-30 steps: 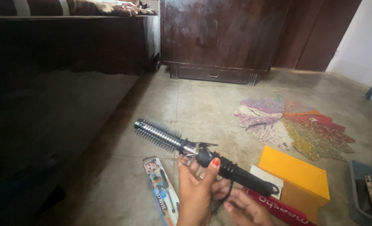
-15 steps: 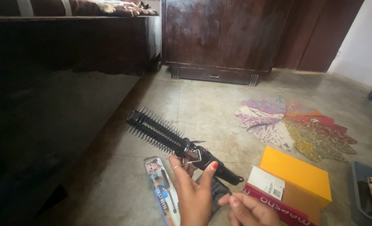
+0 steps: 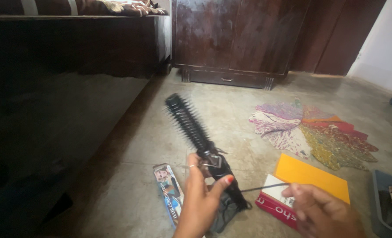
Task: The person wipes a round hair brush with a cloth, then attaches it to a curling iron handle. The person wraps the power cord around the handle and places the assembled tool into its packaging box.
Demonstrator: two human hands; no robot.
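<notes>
Two hands are at work here, the left hand [image 3: 200, 198] and the right hand [image 3: 319, 211]. Between them is one black curling brush [image 3: 200, 136] with one thin cord [image 3: 266, 187]. On the floor [image 3: 231, 110] I count one long flat printed package [image 3: 169, 191], one box with a yellow top [image 3: 310, 180], one multicoloured fan-shaped mat [image 3: 315, 132] and one dark tray [image 3: 387, 207] at the right edge. One dark wooden wardrobe [image 3: 235, 39] stands at the back, and one bed [image 3: 72, 39] on the left.
</notes>
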